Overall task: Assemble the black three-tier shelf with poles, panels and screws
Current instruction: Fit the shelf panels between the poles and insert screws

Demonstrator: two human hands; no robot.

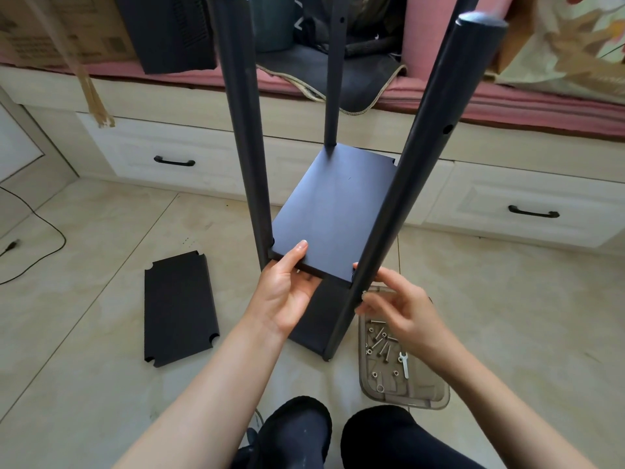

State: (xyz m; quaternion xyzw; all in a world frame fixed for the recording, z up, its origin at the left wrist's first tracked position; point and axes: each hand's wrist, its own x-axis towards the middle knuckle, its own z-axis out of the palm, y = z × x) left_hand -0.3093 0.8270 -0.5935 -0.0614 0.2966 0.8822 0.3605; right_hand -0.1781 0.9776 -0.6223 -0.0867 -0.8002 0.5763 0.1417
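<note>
Down on the pale tiled floor (101, 231), between my knees and the white drawer unit (189, 160), the half-built shelf is standing. From my head camera, my left hand (287, 296) is gripping the near edge of the raised panel (334, 211), thumb lying on top and fingers curling underneath. My right hand (402, 306) is pinching at the near right pole (416, 177) just below that panel's corner; its fingertips are closing on something small and shiny there, though I cannot tell what it is. A lower panel (321, 316) is sitting beneath, on the floor. The near left pole (243, 130) and the far pole (334, 79) are rising past the top of the view.

A spare panel (179, 309) with notched corners is lying flat on the tiles to my left, well apart from the shelf. A clear tray (436, 390) is sitting just right of the near right pole, holding screws (382, 343), nuts and a small wrench (404, 363). A black cable (40, 231) is trailing across the floor at far left. Above the drawers, a pink cushion (507, 110) is carrying a cardboard box (61, 25) and dark fabric (338, 76).
</note>
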